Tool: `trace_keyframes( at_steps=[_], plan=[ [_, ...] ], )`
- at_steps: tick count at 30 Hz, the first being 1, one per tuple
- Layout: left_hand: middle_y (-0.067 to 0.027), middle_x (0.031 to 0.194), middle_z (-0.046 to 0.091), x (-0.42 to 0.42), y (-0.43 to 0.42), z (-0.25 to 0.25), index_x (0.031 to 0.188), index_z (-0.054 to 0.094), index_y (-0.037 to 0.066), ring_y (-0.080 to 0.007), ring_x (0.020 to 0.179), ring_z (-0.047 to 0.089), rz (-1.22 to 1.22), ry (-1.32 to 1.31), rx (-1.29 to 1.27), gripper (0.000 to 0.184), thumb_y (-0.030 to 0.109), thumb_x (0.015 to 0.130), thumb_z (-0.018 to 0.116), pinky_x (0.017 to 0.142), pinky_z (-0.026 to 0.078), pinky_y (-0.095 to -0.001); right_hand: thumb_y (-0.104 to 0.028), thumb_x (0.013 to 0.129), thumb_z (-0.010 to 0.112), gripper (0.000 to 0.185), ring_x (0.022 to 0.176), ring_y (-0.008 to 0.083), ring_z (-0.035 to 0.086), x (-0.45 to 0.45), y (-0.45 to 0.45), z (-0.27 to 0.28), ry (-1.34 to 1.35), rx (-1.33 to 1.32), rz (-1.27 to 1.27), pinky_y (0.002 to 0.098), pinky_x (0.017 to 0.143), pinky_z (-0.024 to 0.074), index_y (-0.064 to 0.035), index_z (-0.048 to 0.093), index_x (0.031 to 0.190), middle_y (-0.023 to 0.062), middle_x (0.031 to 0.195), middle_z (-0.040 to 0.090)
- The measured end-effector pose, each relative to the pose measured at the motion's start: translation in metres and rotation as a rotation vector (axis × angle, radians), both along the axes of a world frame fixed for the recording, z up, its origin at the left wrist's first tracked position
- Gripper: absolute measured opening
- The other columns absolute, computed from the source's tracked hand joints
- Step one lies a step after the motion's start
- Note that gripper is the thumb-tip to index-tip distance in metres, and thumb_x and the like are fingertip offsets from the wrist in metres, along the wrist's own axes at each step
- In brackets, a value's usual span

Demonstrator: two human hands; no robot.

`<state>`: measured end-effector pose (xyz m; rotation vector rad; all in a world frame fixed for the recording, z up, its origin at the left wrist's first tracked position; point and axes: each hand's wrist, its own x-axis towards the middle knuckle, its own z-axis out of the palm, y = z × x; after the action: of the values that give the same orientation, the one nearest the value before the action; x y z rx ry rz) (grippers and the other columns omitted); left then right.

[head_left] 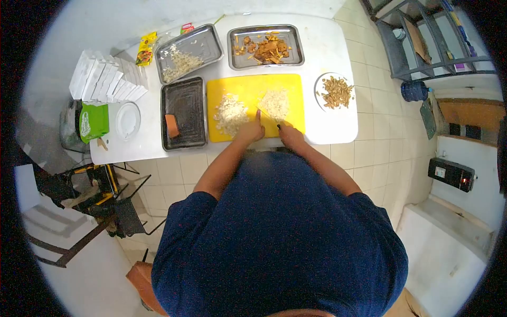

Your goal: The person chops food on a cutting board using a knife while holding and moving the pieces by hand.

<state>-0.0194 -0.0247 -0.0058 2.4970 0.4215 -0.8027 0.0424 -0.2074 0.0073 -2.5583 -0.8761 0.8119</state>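
A yellow cutting board [255,87] lies at the table's near edge with two heaps of chopped white food on it. The left heap [230,113] is looser, and the right heap [275,103] looks finer. My right hand [292,137] is closed around the dark handle of a knife [270,117]. Its thin blade slants up and left beside the right heap. My left hand [253,130] is between the heaps with its index finger stretched out to the blade's tip. Its other fingers look partly bent. Whether that finger touches the blade is hard to see.
Left of the board lies a dark tray [182,100] with an orange-brown block [171,126]. Behind stand a metal tray [203,45] of white shreds and another tray [265,63] of browned pieces. A plate [319,95] of brown bits sits right; white boxes [95,79] stand left.
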Motion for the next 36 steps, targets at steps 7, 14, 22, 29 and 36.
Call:
trace_keyframes(
  at_steps=[7,14,22,29,36],
  plan=[
    [-0.0269,0.095,0.065,0.000,0.000,0.006,0.149,0.000,0.006,-0.0411,0.084,0.064,0.029,0.043,-0.040,0.079,0.031,0.087,0.042,0.081,0.048,-0.0509,-0.025,0.091,0.049,0.029,0.084,0.0441,0.062,0.006,0.010,0.016,0.057,0.013,-0.015,0.0528,0.075,0.0497,-0.0005,0.053,0.106,0.0273,0.088,0.063],
    [-0.0231,0.097,0.066,-0.003,-0.006,0.000,0.150,0.003,0.008,-0.0386,0.084,0.065,0.036,0.029,0.041,0.077,0.032,0.087,0.041,0.080,0.048,-0.0514,-0.024,0.091,0.051,0.026,0.081,0.0468,0.061,-0.005,-0.003,0.025,0.081,-0.004,-0.070,0.0545,0.073,0.0480,0.0006,0.052,0.098,0.0291,0.084,0.062],
    [-0.0217,0.092,0.067,-0.006,-0.005,-0.011,0.150,0.005,0.009,-0.0363,0.080,0.066,0.049,0.005,0.026,0.078,0.031,0.086,0.043,0.073,0.050,-0.0505,-0.025,0.092,0.048,0.027,0.083,0.0465,0.061,-0.012,-0.006,0.000,0.047,-0.003,-0.029,0.0546,0.074,0.0471,0.0000,0.050,0.102,0.0296,0.088,0.062],
    [-0.0222,0.086,0.067,-0.015,-0.005,-0.014,0.149,0.008,0.006,-0.0377,0.076,0.065,0.044,-0.085,-0.004,0.079,0.031,0.085,0.045,0.069,0.050,-0.0498,-0.027,0.093,0.046,0.028,0.080,0.0452,0.063,-0.006,0.004,-0.008,0.004,-0.051,-0.029,0.0557,0.072,0.0500,-0.0019,0.050,0.105,0.0274,0.089,0.063],
    [-0.0224,0.088,0.067,-0.023,-0.004,-0.001,0.148,0.014,0.005,-0.0376,0.078,0.065,0.067,-0.138,-0.009,0.076,0.032,0.087,0.048,0.072,0.051,-0.0490,-0.026,0.091,0.049,0.027,0.082,0.0437,0.064,0.003,0.004,0.019,0.012,-0.081,0.026,0.0528,0.073,0.0512,-0.0013,0.054,0.102,0.0274,0.087,0.064]
  ],
)
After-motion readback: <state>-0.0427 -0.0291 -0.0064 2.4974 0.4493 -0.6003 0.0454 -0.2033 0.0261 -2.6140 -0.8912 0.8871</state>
